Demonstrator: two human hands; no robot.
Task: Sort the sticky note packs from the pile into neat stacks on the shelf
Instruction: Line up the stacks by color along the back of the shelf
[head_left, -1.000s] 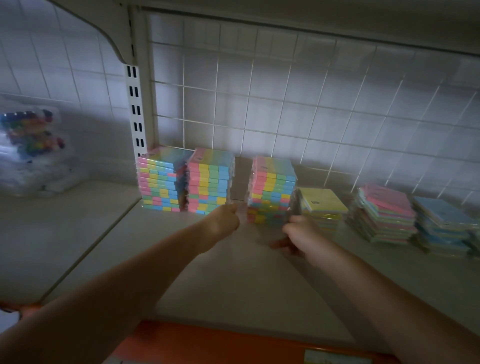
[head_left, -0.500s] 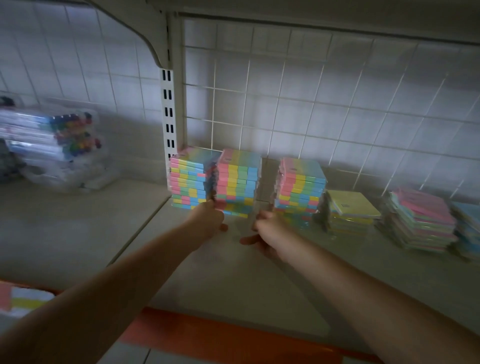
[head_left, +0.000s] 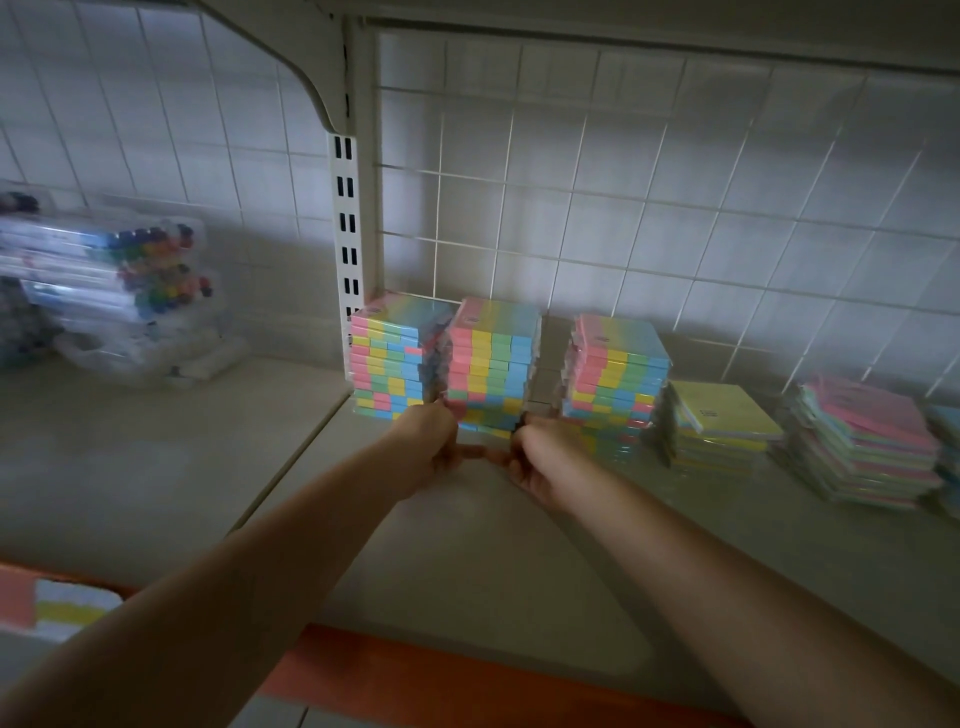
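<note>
Both hands at the middle stack, no label readable.
My left hand (head_left: 426, 441) and right hand (head_left: 545, 457) curl fingers against the multicoloured stack's (head_left: 493, 364) base.

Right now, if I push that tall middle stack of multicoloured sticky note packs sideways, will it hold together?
Probably not: the tall middle stack of multicoloured sticky note packs is many loose packs high, so it may tip or shear. Their glossy wrap looks slippery. Both hands steadying its base should help.
</note>
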